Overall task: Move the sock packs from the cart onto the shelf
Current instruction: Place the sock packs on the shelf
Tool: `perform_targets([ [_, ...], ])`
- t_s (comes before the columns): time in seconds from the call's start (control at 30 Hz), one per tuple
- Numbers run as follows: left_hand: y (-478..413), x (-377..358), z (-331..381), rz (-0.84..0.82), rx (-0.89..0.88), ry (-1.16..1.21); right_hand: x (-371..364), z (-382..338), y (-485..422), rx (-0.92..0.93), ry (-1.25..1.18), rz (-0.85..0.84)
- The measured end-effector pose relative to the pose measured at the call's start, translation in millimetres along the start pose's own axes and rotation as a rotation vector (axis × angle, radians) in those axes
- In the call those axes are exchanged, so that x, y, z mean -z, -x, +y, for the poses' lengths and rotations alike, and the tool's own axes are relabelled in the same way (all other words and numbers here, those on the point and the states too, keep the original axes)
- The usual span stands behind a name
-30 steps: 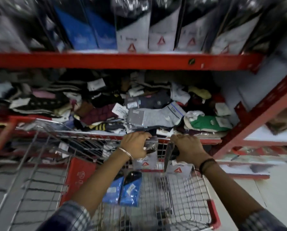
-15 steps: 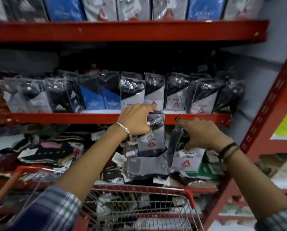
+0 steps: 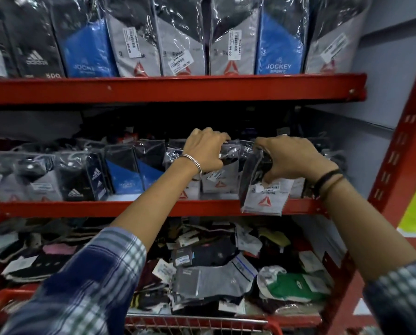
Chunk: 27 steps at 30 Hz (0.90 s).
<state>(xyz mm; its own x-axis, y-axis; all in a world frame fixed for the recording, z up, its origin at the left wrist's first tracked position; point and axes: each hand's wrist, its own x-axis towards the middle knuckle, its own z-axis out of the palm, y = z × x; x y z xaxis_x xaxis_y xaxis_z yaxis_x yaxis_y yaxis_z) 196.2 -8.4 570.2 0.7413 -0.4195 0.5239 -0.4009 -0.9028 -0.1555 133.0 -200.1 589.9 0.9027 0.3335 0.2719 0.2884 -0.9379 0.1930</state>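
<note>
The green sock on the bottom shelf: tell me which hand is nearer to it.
Right. The right hand holds a sock pack at the middle shelf, almost straight above the green sock; the left hand is further left.

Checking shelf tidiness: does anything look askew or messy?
Yes. The bottom shelf holds loose socks heaped in disorder, unlike the upright rows above. The right hand holds a sock pack tilted, overhanging the middle shelf edge.

A grey-and-black sock pack was held upright in the right grip, overhanging the red shelf; another pack was clasped in the left grip, standing on it.
</note>
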Motion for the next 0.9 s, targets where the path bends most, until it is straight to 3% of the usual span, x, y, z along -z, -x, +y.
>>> perform_targets([
  [0.37,-12.1,-48.6,-7.6,-0.137,0.019,-0.067,-31.0,2.3,-63.0,-0.012,-0.017,0.003],
  [0.63,-12.5,-53.1,-2.0,-0.097,0.025,-0.109,-44.6,8.0,-81.6,-0.026,-0.037,0.032],
  [0.9,-1.7,-53.6,1.3,-0.06,0.036,-0.115,-65.6,-2.9,-75.9,-0.051,-0.032,-0.056],
])
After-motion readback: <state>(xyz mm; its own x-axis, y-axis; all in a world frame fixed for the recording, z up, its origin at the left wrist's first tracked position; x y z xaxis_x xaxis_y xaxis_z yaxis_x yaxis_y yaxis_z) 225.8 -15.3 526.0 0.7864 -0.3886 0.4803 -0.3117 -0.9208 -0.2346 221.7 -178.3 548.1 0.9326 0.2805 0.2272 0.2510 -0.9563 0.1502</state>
